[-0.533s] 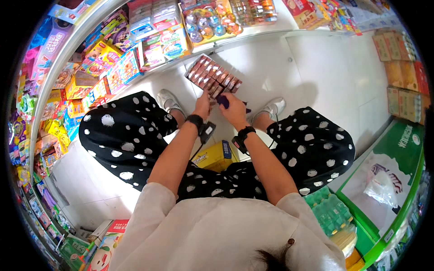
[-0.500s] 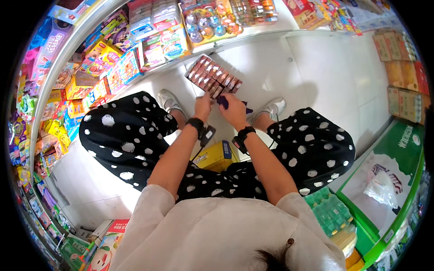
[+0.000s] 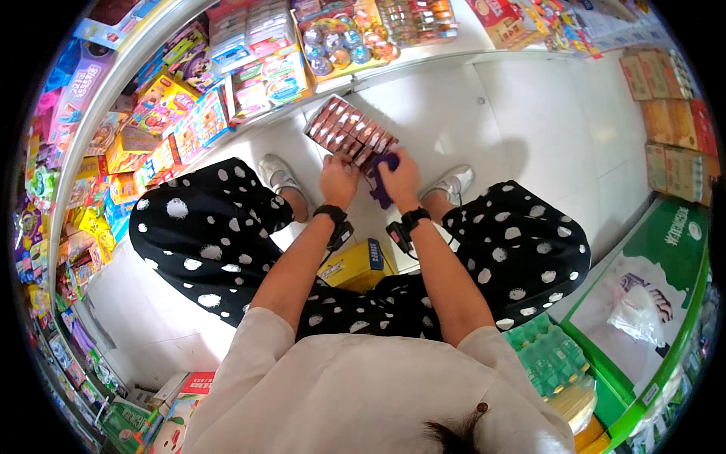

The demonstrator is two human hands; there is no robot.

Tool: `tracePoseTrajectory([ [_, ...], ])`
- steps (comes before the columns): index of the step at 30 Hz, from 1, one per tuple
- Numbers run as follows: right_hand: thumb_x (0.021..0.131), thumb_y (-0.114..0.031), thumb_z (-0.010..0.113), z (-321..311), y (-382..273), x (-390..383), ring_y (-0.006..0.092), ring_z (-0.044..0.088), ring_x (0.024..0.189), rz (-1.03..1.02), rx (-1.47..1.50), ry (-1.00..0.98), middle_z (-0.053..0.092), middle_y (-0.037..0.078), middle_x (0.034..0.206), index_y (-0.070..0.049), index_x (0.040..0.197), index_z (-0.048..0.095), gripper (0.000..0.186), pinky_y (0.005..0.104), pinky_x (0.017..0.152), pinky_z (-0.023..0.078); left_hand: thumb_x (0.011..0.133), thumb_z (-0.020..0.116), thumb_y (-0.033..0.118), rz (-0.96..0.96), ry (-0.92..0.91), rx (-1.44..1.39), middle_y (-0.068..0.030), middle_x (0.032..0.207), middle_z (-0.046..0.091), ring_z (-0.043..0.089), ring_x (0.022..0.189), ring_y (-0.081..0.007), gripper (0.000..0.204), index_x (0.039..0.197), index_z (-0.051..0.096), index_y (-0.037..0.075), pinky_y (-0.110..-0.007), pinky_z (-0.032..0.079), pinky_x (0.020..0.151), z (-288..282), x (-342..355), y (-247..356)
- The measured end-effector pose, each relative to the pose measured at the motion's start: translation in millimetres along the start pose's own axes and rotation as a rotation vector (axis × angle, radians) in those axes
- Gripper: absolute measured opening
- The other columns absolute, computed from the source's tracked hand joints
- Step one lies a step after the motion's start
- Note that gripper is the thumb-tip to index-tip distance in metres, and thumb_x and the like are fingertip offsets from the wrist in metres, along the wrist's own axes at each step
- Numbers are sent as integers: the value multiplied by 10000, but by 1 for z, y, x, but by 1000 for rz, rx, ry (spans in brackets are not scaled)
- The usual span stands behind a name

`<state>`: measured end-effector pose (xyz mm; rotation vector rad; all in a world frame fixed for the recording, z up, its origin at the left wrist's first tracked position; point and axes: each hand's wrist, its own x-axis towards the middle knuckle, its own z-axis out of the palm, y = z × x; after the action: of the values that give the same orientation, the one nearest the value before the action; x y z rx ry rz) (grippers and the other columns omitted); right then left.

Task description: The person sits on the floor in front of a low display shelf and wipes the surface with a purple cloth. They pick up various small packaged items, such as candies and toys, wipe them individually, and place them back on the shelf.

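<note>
Change since earlier frame: both hands sit slightly nearer the tray's near edge than half a second ago; the purple item is now plainer under the right fingers. Tray, feet and yellow box lie as before.
Left hand: fingers curled downward, tips resting on the near edge of the tray of packets. Whether they pinch a single packet cannot be told (knuckles hide the tips). A black wristband sits just behind the hand.
Right hand: fingers bent and closed around a purple item, which shows above and below the fingers, beside the tray's near right corner.
Tray of packets: lies flat on the white floor, just beyond both sets of fingertips, holding tight rows of brown and pink packets. It runs slantwise, away from the left fingers toward the shelf.
Purple item: in the right fingers, touching or just short of the tray; which cannot be told.
Yellow box: behind the fingers, between the two wrists and nearer the body, on the floor.
Shoes: one grey shoe to the left of the left fingers, another to the right of the right fingers.
Shelf: beyond the fingers, past the tray, packed with bright boxed goods.
Green crate: well apart, far right of the right fingers.
</note>
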<state>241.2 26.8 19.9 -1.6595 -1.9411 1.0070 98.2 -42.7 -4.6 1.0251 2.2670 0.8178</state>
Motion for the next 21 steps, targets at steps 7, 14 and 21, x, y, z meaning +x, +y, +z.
tracePoseTrajectory([
  [7, 812, -222, 711, -38, -15, 77, 423, 654, 919, -59, -66, 155, 683, 159, 1000, -115, 1101, 590, 331, 501, 785, 523, 786, 746, 99, 383, 129, 68, -117, 1081, 554, 527, 1083, -349, 322, 1087, 632, 82, -453, 455, 858, -4, 8, 32],
  [14, 831, -83, 635, -22, -30, 122, 368, 643, 927, -507, -243, -183, 654, 112, 945, -175, 1036, 627, 225, 493, 798, 487, 847, 707, 93, 141, 210, -69, -116, 1034, 602, 596, 993, -368, 244, 1085, 648, 90, -470, 428, 845, 16, 42, 37],
  [21, 805, -61, 680, 11, -26, 139, 389, 654, 923, -576, -329, -375, 695, 126, 904, -140, 1036, 589, 260, 494, 786, 491, 911, 645, 133, 197, 146, 105, -92, 1054, 643, 668, 883, -351, 104, 1000, 692, 106, -480, 526, 739, 2, 62, 36],
])
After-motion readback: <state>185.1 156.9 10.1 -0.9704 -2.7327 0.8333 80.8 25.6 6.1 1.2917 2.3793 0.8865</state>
